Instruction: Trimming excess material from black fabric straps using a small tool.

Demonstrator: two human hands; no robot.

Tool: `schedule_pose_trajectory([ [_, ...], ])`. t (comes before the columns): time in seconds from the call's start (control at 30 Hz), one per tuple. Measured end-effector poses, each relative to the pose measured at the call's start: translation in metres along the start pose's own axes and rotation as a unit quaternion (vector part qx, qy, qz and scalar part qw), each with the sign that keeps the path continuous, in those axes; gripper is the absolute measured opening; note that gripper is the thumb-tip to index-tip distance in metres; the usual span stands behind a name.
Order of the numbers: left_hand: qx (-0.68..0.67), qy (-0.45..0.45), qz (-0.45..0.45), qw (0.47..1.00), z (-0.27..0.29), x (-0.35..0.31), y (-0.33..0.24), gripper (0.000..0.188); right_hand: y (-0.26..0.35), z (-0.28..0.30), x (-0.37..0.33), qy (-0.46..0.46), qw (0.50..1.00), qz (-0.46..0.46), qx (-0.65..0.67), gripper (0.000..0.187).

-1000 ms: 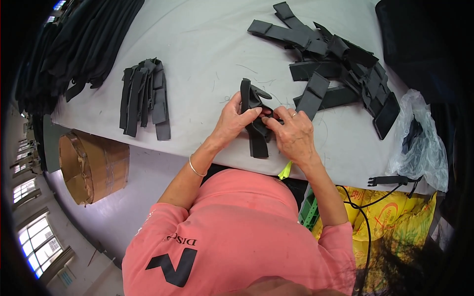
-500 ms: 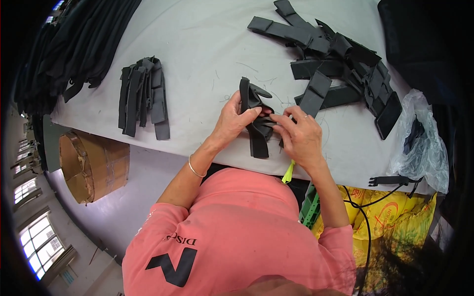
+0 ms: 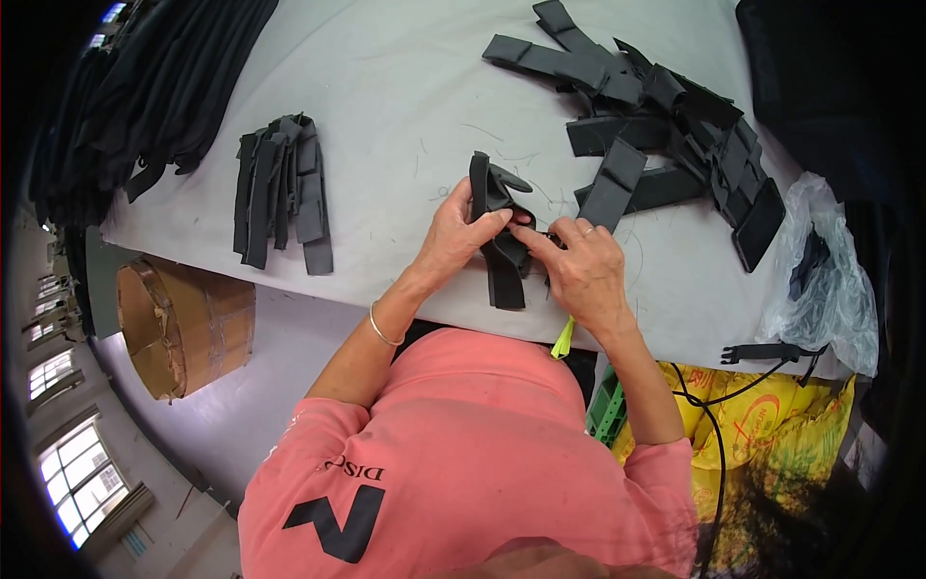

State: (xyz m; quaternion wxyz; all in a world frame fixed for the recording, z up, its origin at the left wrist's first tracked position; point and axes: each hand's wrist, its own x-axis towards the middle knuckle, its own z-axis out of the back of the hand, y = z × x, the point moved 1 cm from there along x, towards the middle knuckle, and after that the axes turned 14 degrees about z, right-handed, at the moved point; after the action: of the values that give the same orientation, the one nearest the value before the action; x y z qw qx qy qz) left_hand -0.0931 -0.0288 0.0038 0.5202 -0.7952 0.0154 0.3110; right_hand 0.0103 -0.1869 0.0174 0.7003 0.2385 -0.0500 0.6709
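Note:
In front of me, above the near edge of the table, is a black fabric strap piece (image 3: 503, 275) with a folded, looped middle. My left hand (image 3: 453, 232) grips its left side, thumb on top and fingers behind the cloth. From the right, my right hand (image 3: 585, 275) reaches in with the index finger extended to the piece's middle. Its other fingers are curled, and a small dark thing shows beside them that I cannot make out. A bright yellow-green tag or ribbon (image 3: 563, 338) hangs just below this hand.
A heap of black strap pieces (image 3: 666, 125) lies at the far right, a smaller bundle (image 3: 282, 193) at left. Dark cloth (image 3: 154, 87) is stacked far left. A clear plastic bag (image 3: 825, 280) and a black buckle (image 3: 762, 353) sit right; a cardboard box (image 3: 188, 323) stands beyond the table's left edge.
My right hand has turned and its fingers have curled in, with the index finger now pointing into the strap piece's fold. My left hand and the piece have hardly moved.

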Motion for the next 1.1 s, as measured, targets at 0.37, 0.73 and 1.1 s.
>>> schedule_pose_trajectory([
  [0.37,0.006,0.005,0.005,1.0,0.004,0.0,-0.002,0.033,-0.001,-0.011,0.003,-0.026,0.999,0.014,0.017,0.037],
  [0.73,0.06,-0.024,-0.015,0.998,0.008,0.007,0.008,0.033,0.006,-0.001,0.004,-0.023,0.998,-0.055,0.036,0.037],
  [1.1,0.002,-0.008,-0.013,1.0,-0.001,0.0,0.0,0.029,0.021,0.014,0.005,-0.012,0.995,-0.074,0.064,0.011],
])
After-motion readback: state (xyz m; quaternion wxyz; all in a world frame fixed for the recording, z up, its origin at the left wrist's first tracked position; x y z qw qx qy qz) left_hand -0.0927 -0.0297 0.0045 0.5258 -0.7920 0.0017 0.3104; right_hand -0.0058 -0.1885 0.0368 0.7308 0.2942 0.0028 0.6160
